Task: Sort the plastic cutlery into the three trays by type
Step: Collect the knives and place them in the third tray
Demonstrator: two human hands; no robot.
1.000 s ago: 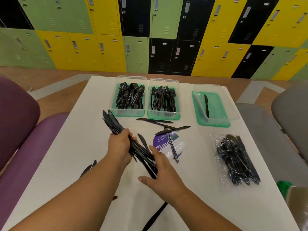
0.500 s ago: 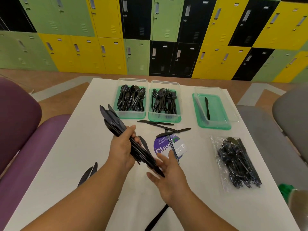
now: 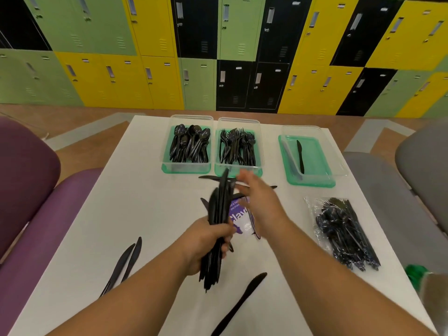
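Observation:
My left hand (image 3: 206, 241) grips a bundle of black plastic knives (image 3: 218, 214), which points away from me, almost upright in the view. My right hand (image 3: 259, 202) is open beside the bundle's upper part, fingers spread, holding nothing. Three clear trays on green lids stand at the far side: the left tray (image 3: 186, 168) holds spoons, the middle tray (image 3: 238, 172) holds forks, the right tray (image 3: 312, 183) holds a single knife. Loose knives lie on the white table: two at the left (image 3: 126, 260), one near me (image 3: 240, 304), a few under my hands (image 3: 211, 177).
A clear bag of black cutlery (image 3: 344, 234) lies at the right. A round purple sticker (image 3: 238, 217) sits under my hands. Purple seats are left of the table, grey seats right. A green object (image 3: 417, 275) shows at the right edge. Coloured lockers line the back wall.
My left hand has swung the knife bundle from a leftward slant to pointing straight ahead. My right hand has left the bundle's lower end and risen beside its top, fingers open.

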